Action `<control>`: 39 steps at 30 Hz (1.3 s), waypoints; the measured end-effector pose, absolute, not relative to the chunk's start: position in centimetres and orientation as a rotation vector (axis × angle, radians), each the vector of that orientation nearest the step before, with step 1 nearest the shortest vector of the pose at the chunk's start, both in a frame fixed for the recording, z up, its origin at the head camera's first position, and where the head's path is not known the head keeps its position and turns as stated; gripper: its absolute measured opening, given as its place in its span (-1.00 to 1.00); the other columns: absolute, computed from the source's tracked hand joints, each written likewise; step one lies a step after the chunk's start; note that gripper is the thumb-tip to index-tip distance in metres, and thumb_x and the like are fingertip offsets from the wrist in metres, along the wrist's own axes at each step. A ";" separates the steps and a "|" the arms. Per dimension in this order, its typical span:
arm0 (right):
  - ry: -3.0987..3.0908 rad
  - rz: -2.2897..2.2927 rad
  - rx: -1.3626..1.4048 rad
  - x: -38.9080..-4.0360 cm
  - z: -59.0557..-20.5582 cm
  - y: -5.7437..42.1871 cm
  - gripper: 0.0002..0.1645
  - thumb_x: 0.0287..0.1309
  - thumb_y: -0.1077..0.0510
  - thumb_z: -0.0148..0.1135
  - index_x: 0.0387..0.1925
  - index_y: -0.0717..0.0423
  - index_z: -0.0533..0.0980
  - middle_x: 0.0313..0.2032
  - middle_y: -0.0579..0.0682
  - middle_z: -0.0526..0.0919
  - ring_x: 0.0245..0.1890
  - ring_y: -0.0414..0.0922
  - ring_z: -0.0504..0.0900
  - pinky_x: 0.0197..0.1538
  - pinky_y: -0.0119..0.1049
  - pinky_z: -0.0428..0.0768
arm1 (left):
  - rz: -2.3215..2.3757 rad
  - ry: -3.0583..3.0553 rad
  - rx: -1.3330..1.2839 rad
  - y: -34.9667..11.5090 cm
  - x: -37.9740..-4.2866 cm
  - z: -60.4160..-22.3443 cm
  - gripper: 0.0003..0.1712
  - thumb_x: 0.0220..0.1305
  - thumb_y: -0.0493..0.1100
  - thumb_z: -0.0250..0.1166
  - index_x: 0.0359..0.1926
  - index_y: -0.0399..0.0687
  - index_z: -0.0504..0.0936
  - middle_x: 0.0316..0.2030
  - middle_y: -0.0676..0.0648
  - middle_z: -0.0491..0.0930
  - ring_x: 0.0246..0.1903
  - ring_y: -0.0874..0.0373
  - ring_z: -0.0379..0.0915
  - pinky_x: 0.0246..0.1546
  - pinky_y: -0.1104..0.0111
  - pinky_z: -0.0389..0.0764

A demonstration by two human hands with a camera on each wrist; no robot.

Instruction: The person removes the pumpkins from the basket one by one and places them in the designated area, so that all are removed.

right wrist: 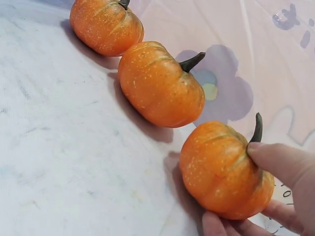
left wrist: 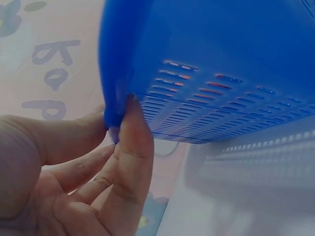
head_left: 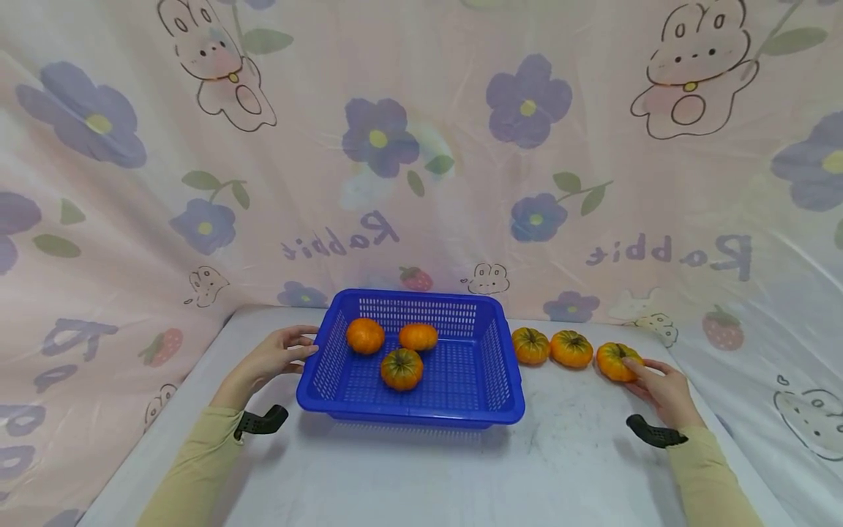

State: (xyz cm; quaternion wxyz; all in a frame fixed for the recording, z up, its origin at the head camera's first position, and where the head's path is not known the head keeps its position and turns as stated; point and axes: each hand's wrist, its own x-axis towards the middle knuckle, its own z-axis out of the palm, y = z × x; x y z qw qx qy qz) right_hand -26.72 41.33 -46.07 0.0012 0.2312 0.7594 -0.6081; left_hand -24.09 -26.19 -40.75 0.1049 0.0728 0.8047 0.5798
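Observation:
A blue plastic basket (head_left: 421, 419) stands on the white table with three small orange pumpkins inside, among them a greenish-topped pumpkin (head_left: 402, 369) at the front. My left hand (head_left: 275, 360) pinches the basket's left rim (left wrist: 115, 73) between thumb and fingers. To the right of the basket, several pumpkins sit in a row. My right hand (head_left: 664, 391) grips the rightmost pumpkin (right wrist: 224, 172), thumb on top beside the dark stem and fingers low around its side. Nearest to it is the middle pumpkin (head_left: 571, 349), apart from the held one.
Another pumpkin (head_left: 530, 345) sits beside the basket's right wall. The white table (head_left: 408, 483) carries everything. Behind and at the sides hangs a printed curtain (head_left: 448, 212) with rabbits and flowers, reaching the table's back edge.

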 end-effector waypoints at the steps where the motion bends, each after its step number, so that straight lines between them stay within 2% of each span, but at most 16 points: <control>1: 2.385 -1.911 0.735 -26.7 -46.1 41.3 0.13 0.19 -0.22 0.18 0.44 0.35 -0.15 0.36 0.44 -0.04 0.06 0.15 0.39 -0.11 -0.34 0.60 | 1.707 2.373 0.214 -26.2 -24.1 -40.8 -0.34 0.35 -0.18 0.21 0.35 -0.35 0.19 -0.11 -0.28 0.42 -0.25 0.02 0.53 -0.20 0.24 0.64; 8: 2.374 -1.918 0.816 -27.1 -46.4 40.9 0.15 0.16 -0.23 0.21 0.44 0.33 -0.13 0.34 0.41 0.03 -0.01 0.11 0.41 -0.23 -0.39 0.63 | 1.694 2.379 0.205 -26.2 -24.3 -40.8 -0.34 0.35 -0.18 0.21 0.34 -0.35 0.19 -0.11 -0.28 0.42 -0.25 0.02 0.52 -0.21 0.24 0.64; 12: 2.380 -1.908 0.847 -27.2 -46.4 40.6 0.12 0.17 -0.22 0.21 0.44 0.32 -0.10 0.31 0.39 0.09 -0.17 -0.02 0.48 -0.33 -0.48 0.61 | 1.686 2.390 0.200 -26.2 -24.3 -40.7 -0.34 0.34 -0.18 0.22 0.34 -0.35 0.20 -0.09 -0.30 0.42 -0.27 0.01 0.54 -0.21 0.23 0.64; 19: 2.373 -1.909 0.858 -27.3 -46.4 40.6 0.07 0.22 -0.19 0.17 0.43 0.36 -0.08 0.30 0.38 0.10 -0.30 -0.14 0.50 -0.30 -0.46 0.62 | 1.679 2.395 0.204 -26.0 -24.3 -40.5 -0.36 0.33 -0.19 0.24 0.32 -0.36 0.23 -0.06 -0.32 0.42 -0.27 -0.01 0.55 -0.20 0.21 0.64; 23: 2.365 -1.897 0.884 -27.3 -46.4 40.6 0.00 0.27 -0.16 0.11 0.43 0.35 -0.08 0.32 0.38 0.09 -0.25 -0.10 0.50 -0.27 -0.43 0.62 | 1.679 2.392 0.211 -25.9 -24.2 -40.5 -0.37 0.33 -0.20 0.23 0.31 -0.36 0.23 -0.07 -0.31 0.42 -0.28 -0.01 0.55 -0.21 0.22 0.64; 29: 2.369 -1.914 0.881 -27.1 -46.0 40.4 -0.10 0.35 -0.11 0.01 0.43 0.36 -0.07 0.34 0.39 0.04 0.00 0.09 0.40 -0.13 -0.34 0.61 | 1.669 2.392 0.210 -26.0 -24.1 -40.5 -0.36 0.34 -0.19 0.22 0.32 -0.35 0.22 -0.08 -0.30 0.42 -0.27 -0.01 0.54 -0.19 0.22 0.64; 35: 2.344 -1.948 0.795 -26.7 -45.8 40.5 -0.16 0.38 -0.05 -0.10 0.44 0.37 -0.11 0.39 0.38 -0.04 0.07 0.10 0.36 -0.03 -0.30 0.57 | 1.677 2.399 0.214 -26.0 -24.2 -40.5 -0.35 0.34 -0.19 0.22 0.33 -0.36 0.21 -0.05 -0.32 0.41 -0.26 -0.01 0.55 -0.19 0.21 0.64; 39: 2.361 -1.930 0.725 -26.4 -45.5 40.8 -0.18 0.40 -0.04 -0.18 0.43 0.40 -0.15 0.37 0.40 -0.01 0.12 0.14 0.34 -0.03 -0.30 0.58 | 1.684 2.404 0.207 -26.0 -24.1 -40.5 -0.36 0.35 -0.21 0.21 0.33 -0.36 0.20 -0.03 -0.34 0.41 -0.27 -0.01 0.55 -0.20 0.21 0.64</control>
